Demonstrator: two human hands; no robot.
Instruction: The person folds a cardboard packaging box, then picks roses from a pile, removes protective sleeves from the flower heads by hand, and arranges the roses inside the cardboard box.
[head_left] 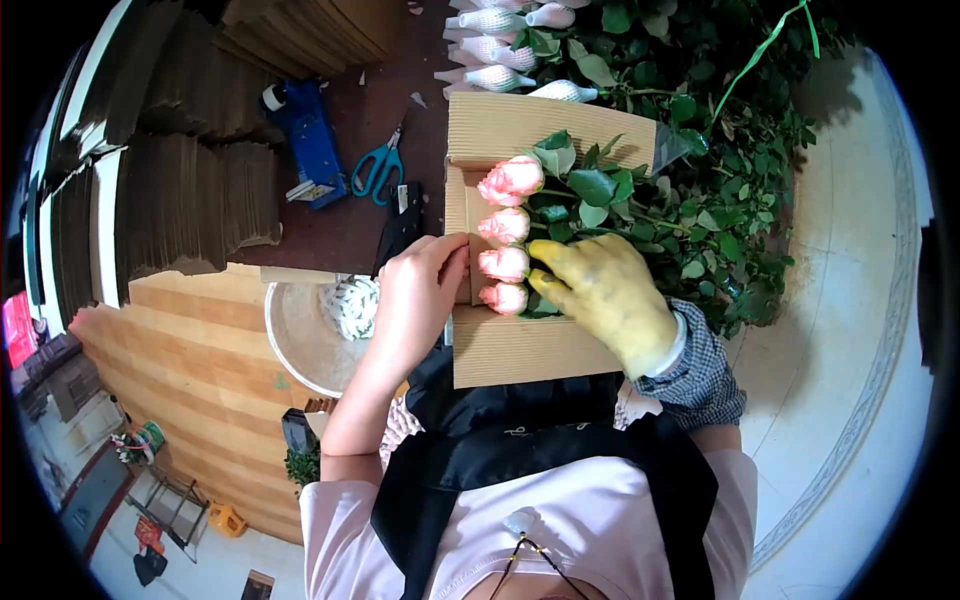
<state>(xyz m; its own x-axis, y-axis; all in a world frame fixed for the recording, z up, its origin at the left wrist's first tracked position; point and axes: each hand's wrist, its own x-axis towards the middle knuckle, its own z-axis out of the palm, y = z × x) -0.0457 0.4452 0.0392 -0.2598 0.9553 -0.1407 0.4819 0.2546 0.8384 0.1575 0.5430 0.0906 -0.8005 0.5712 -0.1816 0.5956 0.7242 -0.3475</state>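
An open cardboard box (530,345) lies in front of me with its flaps folded out. Several pink roses (511,181) rest in it in a column, blooms to the left, leafy stems to the right. My left hand (422,285), bare, has its fingers closed at the box's left end wall; the fingertips are partly hidden. On my right hand (610,295) is a yellow glove. Its thumb and forefinger close around the neck of a lower rose (505,264), just behind the bloom.
Teal scissors (379,170) and a blue tape dispenser (303,140) lie on the dark table. Stacked cardboard (195,200) stands at left, above a white bucket (285,340). Net-wrapped blooms (490,50) and a leafy heap (740,200) fill the back right.
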